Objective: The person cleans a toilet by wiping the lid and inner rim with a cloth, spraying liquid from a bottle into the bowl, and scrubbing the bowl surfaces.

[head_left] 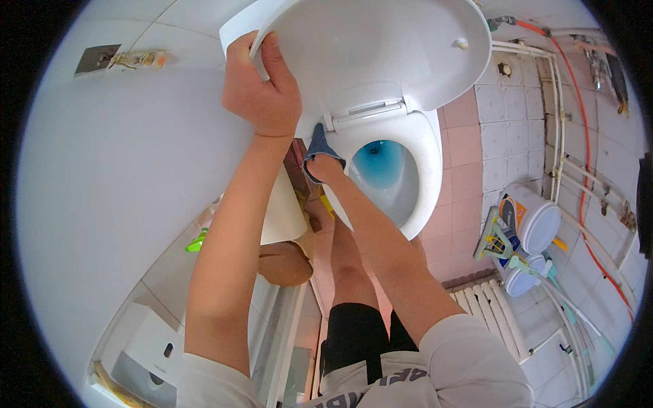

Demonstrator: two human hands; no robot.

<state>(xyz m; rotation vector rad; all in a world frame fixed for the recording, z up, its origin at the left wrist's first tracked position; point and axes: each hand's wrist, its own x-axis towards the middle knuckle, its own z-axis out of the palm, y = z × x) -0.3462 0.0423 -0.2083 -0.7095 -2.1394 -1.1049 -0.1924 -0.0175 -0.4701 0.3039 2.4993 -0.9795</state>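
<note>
My left hand [262, 84] grips the edge of the raised white toilet lid [377, 46] between thumb and fingers. My right hand [324, 166] has a dark blue cloth [320, 140] over its fingers, which are hidden in it. The cloth lies against the toilet beside the seat hinge [367, 112], at the bowl's left side. Below the hinge is the white rim [426, 188] of the toilet, with blue water [378, 160] in the bowl.
White buckets [530, 219] and a green mop head [495, 242] stand at the right, near a white radiator [490, 311]. A red hose [581, 112] and pipes run along the tiled wall. A brown bin-like container [285, 265] is under my left forearm, and a white dispenser [153, 341] is lower left.
</note>
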